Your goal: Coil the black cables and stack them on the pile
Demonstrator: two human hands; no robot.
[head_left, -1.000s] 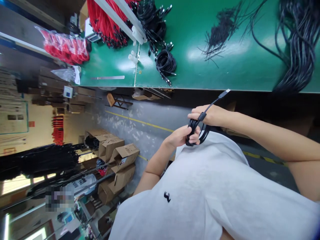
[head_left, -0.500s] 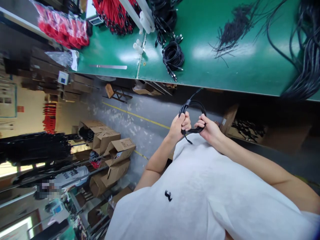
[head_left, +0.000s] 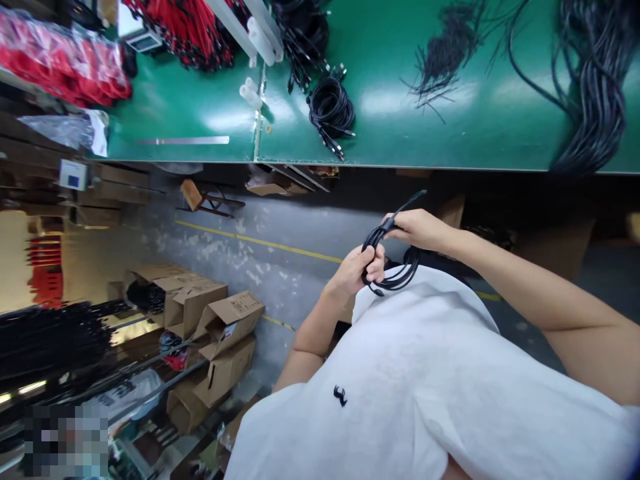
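Observation:
A coiled black cable [head_left: 400, 279] is held in front of my white shirt, below the bench edge. My left hand [head_left: 361, 268] is closed round the left side of the coil, with the thumb on top. At the top of the coil my right hand [head_left: 417, 227] pinches the cable where one end leaves the loops; its fingertips are partly hidden. That free end [head_left: 413, 199] points up and to the right. Another cable end [head_left: 377, 292] hangs beneath my left hand.
The green bench [head_left: 400, 143] carries a coiled cable bundle [head_left: 331, 107], thin black ties [head_left: 445, 57], loose black cables [head_left: 595, 87], red cables [head_left: 193, 33], white posts [head_left: 263, 41] and a metal ruler [head_left: 193, 141]. Cardboard boxes [head_left: 230, 320] and a stool [head_left: 210, 199] stand on the floor.
My right hand has moved from the right side of the coil up to its top, by the cable end. The left hand keeps its hold, and the coil has tilted. The view has shifted somewhat.

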